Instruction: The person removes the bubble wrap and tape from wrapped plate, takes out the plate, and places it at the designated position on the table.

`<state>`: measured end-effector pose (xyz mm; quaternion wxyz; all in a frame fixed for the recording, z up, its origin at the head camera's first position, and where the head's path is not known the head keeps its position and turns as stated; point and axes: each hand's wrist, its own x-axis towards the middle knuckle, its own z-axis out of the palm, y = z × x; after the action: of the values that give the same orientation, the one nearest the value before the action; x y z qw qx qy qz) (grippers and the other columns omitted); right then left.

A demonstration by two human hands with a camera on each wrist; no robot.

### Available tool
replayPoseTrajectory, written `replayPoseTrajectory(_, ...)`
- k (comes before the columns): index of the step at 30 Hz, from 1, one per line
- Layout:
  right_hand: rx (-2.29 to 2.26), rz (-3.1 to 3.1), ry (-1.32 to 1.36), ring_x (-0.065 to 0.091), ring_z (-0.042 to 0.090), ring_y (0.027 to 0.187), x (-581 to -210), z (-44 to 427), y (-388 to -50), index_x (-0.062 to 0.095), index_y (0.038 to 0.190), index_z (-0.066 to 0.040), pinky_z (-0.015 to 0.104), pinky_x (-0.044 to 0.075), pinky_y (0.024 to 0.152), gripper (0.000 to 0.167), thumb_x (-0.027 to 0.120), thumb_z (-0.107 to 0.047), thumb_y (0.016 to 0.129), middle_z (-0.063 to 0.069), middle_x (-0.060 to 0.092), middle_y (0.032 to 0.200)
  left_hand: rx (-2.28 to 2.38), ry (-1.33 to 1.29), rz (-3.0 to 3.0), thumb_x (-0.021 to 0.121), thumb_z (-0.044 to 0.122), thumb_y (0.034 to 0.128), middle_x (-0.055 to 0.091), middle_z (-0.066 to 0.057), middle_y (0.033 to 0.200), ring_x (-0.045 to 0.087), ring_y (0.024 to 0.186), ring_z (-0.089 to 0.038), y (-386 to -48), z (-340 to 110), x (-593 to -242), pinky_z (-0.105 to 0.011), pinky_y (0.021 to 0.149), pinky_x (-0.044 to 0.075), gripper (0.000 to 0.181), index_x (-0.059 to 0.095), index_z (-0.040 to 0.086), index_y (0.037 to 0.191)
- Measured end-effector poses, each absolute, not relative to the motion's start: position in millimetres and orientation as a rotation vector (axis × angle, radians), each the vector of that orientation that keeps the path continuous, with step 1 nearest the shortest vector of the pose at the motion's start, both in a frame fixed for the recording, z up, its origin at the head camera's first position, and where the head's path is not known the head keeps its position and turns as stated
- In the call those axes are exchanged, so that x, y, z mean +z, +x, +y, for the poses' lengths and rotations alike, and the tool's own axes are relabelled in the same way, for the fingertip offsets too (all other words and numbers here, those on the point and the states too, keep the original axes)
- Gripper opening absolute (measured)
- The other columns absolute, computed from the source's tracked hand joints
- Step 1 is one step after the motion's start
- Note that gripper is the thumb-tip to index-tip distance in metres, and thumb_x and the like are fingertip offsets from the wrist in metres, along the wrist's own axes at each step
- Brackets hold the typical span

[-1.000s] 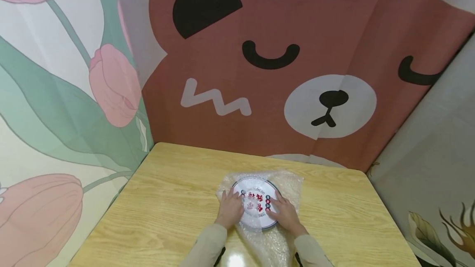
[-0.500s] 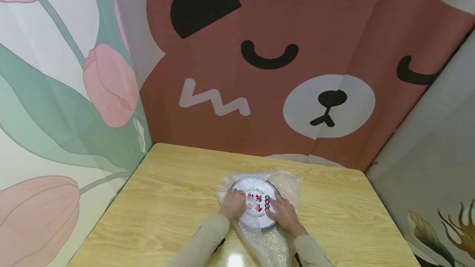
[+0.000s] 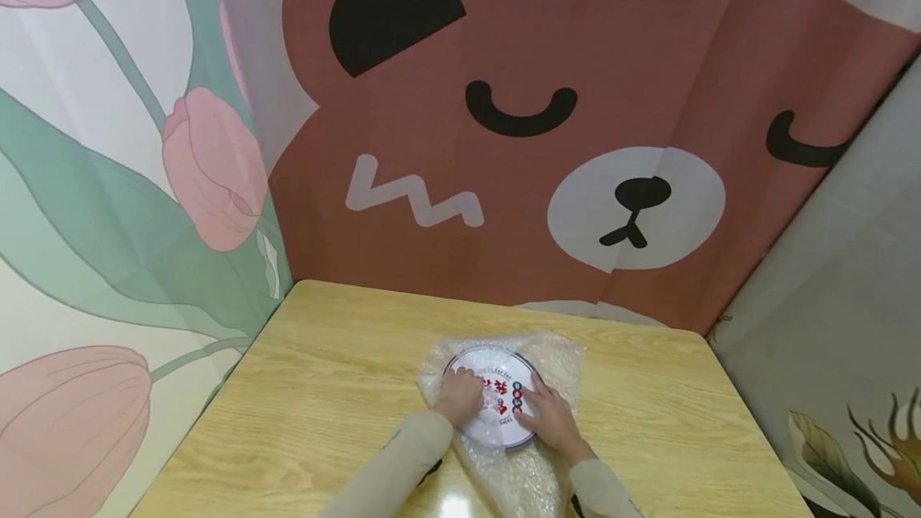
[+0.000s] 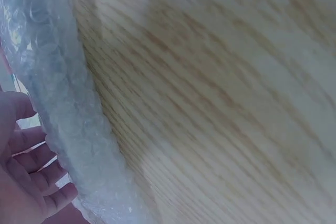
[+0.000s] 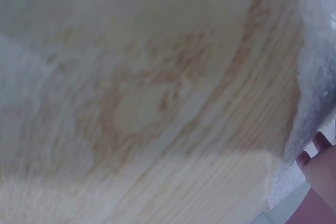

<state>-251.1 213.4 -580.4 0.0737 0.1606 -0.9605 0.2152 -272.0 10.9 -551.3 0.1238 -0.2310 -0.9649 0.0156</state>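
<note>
Spread right hand (image 3: 552, 419) touches 1 round, bubble-wrapped plate (image 3: 500, 401); left hand (image 3: 459, 398) curls, grip unclear.

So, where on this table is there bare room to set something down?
The table has bare wood left of the bubble wrap, right of it, and in a strip between it and the bear backdrop. The middle front is crowded: bubble wrap and plate lie there, with the left hand and right hand on them and both sleeves over the near side.
</note>
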Motion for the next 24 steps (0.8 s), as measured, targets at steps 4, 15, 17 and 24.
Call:
replayPoseTrajectory(4,0.642,-2.879,0.485,0.042,0.043,0.111,-580,213,-251,0.060,0.115,-0.001,0.057,0.033,0.088,0.052,0.067,-0.035,0.076,0.021,0.035,0.136,0.025,-0.632,-2.836,0.065,0.027,0.0734,0.056,-0.002,0.068,0.053,0.069,-0.018,-272,14,-551,-0.032,0.063,0.042,0.014,0.065,0.014,0.070)
replayPoseTrajectory(15,0.654,-2.861,0.492,0.042,0.042,0.110,-577,213,-250,0.060,0.114,0.000,0.057,0.034,0.087,0.052,0.066,-0.036,0.076,0.022,0.037,0.135,-0.104,-0.593,-2.895,0.065,0.023,0.0739,0.055,-0.002,0.068,0.052,0.069,-0.018,-269,20,-543,-0.032,0.064,0.042,0.012,0.063,0.013,0.067)
replayPoseTrajectory(17,0.657,-2.865,0.490,0.042,0.043,0.111,-577,213,-250,0.060,0.114,0.000,0.057,0.033,0.087,0.052,0.067,-0.035,0.076,0.022,0.036,0.135,-0.119,-0.590,-2.910,0.064,0.022,0.0743,0.055,-0.002,0.068,0.052,0.069,-0.018,-269,22,-543,-0.032,0.064,0.042,0.012,0.064,0.012,0.068)
replayPoseTrajectory(24,0.650,-2.857,0.507,0.043,0.043,0.110,-576,212,-248,0.060,0.114,0.000,0.057,0.034,0.086,0.052,0.067,-0.034,0.076,0.022,0.037,0.135,-0.143,-0.583,-2.916,0.063,0.021,0.0741,0.055,-0.003,0.068,0.052,0.069,-0.018,-270,27,-545,-0.032,0.062,0.042,0.014,0.063,0.011,0.065)
